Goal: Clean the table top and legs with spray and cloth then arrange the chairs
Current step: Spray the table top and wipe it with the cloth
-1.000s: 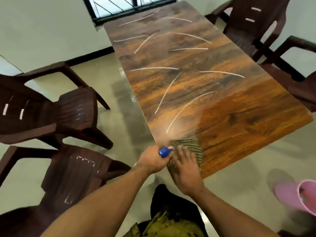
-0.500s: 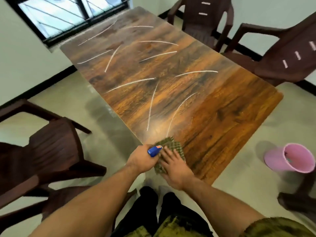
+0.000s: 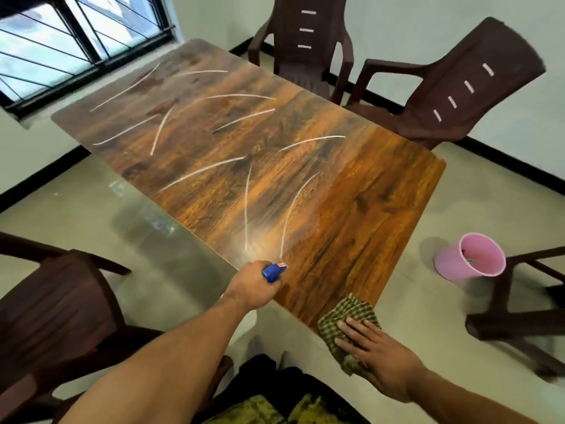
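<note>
Since half a second ago, my right hand (image 3: 377,351) has slid the green-and-cream checked cloth (image 3: 347,324) away from my left hand, along the near edge to the near right corner of the long rectangular wood-grain worktop (image 3: 351,194). That hand lies flat with fingers spread, pressing the cloth down; part of the cloth hangs off the corner. My left hand (image 3: 252,287) is clenched around a blue spray bottle head with an orange-and-white nozzle (image 3: 274,270), held at the near edge and aimed across the surface; the bottle body is hidden behind my hand. Thin curved white streaks (image 3: 246,206) fan across the wood from the nozzle toward the far end, which sits beneath a black-barred window (image 3: 76,47). Two dark brown plastic armchairs with slotted backs stand off the far right side, one upright near the far end (image 3: 305,41) and one turned at an angle (image 3: 452,90). Another dark brown chair (image 3: 58,301) is at my left on the pale floor (image 3: 76,215), and part of a further dark chair frame (image 3: 519,316) shows at the right edge. A pink plastic bucket (image 3: 472,258) lies tilted on the floor between the worktop and that frame. My dark trousers and patterned shirt show at the bottom.
</note>
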Available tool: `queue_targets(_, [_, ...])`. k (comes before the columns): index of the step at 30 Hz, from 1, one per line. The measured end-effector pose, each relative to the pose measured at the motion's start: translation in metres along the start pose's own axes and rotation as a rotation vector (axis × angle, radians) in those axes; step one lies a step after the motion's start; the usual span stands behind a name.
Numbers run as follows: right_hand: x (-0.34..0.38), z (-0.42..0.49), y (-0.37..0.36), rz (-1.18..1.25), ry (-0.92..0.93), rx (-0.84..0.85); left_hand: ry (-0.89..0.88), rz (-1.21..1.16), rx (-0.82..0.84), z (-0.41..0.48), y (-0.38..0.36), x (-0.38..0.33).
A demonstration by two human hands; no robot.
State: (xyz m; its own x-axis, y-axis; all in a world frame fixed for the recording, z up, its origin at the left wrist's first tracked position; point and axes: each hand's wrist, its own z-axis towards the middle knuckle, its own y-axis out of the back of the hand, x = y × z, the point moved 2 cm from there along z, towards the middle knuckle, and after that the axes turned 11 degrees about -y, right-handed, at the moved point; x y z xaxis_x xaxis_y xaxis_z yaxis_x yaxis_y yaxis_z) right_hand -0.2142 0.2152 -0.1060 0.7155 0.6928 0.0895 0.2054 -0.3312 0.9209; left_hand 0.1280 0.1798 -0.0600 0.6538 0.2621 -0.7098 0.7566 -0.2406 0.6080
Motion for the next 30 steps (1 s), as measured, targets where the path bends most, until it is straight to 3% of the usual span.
queue_targets(3, [0.018, 0.019, 0.001, 0.225, -0.245, -0.012, 0.001, 0.021, -0.011, -0.003, -0.008, -0.006])
queue_targets(6, [0.038, 0.058, 0.009, 0.273, -0.394, -0.044, 0.026, 0.042, -0.006, -0.002, -0.01, -0.008])
queue_targets(13, [0.053, 0.126, 0.042, 0.171, -0.169, -0.04, -0.035, 0.356, 0.135, 0.014, 0.011, -0.026])
queue_targets(19, [0.014, 0.165, 0.057, 0.371, -0.752, -0.074, -0.022, 0.441, 0.234, 0.041, 0.033, -0.029])
queue_targets(25, [0.014, 0.222, 0.075, 0.519, -1.038, -0.125, -0.134, 0.417, 0.366, 0.089, 0.066, -0.009])
queue_targets(27, [0.037, 0.248, 0.08, 0.449, -0.968, -0.15, -0.178, 0.453, 0.403, 0.107, 0.085, 0.005])
queue_targets(30, [0.106, 0.262, 0.072, 0.269, -0.454, -0.171, -0.257, 0.44, 0.416, 0.129, 0.115, 0.021])
